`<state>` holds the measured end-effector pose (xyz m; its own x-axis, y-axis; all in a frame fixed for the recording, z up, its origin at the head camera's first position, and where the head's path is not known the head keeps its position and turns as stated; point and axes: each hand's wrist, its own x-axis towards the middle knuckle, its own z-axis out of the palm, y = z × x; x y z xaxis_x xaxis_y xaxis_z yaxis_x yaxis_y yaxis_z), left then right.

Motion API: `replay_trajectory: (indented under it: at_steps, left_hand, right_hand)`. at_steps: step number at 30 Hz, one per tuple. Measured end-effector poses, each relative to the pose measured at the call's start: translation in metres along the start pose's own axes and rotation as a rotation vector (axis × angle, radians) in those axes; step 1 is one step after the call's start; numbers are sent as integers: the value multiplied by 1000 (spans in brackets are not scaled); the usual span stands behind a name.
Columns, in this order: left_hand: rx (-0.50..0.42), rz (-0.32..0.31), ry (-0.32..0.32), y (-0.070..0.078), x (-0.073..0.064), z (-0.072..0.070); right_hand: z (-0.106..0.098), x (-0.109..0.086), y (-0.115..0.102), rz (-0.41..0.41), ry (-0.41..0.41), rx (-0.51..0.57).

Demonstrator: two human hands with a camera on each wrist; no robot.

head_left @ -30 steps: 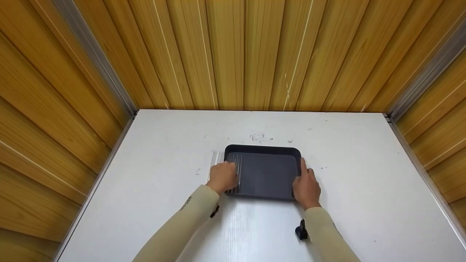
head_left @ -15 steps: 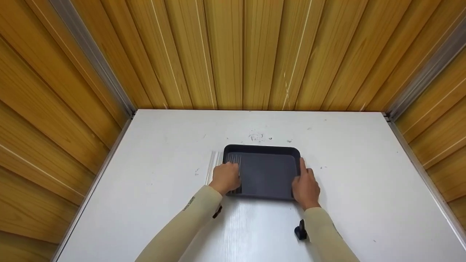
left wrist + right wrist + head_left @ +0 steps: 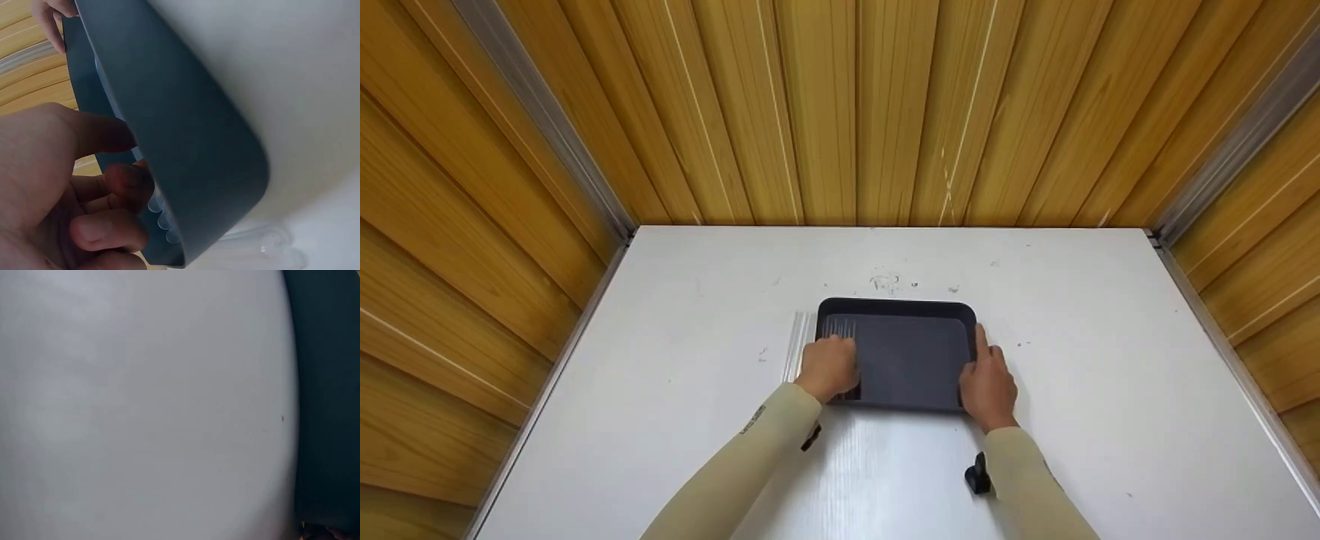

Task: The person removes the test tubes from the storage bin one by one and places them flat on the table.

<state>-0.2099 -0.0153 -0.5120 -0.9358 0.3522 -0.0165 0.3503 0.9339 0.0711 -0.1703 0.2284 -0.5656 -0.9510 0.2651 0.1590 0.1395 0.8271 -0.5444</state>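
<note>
A dark grey rectangular tray [image 3: 911, 360] lies on the white table. Several clear test tubes [image 3: 838, 328] lie side by side at its left end, and their rounded ends show in the left wrist view. My left hand [image 3: 829, 366] reaches over the tray's near left corner with curled fingers and seems to pinch the rightmost tube; the hand hides much of the row. My right hand [image 3: 990, 386] grips the tray's right wall, thumb inside, index finger extended along the outside. In the right wrist view, only the dark tray wall [image 3: 329, 399] and table show clearly.
More clear tubes [image 3: 799, 341] lie on the table just outside the tray's left wall. Wood-patterned panels [image 3: 840, 112] enclose the table at the back and both sides. A small black device [image 3: 978, 476] sits at the right wrist.
My left hand has shifted a little to the right inside the tray, along the row of tubes. The right hand stays on the tray's right wall.
</note>
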Motion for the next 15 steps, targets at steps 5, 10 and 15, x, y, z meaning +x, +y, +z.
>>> replay_trajectory:
  at_steps: [5, 10, 15]
  left_hand:
    - [7, -10, -26, 1, 1, 1]
    - [7, -5, -16, 3, 2, 3]
    - [21, 5, -20, 6, 3, 4]
  right_hand:
    - [1, 1, 0, 9, -7, 2]
    - [1, 1, 1, 20, -14, 3]
    - [1, 1, 0, 22, -15, 1]
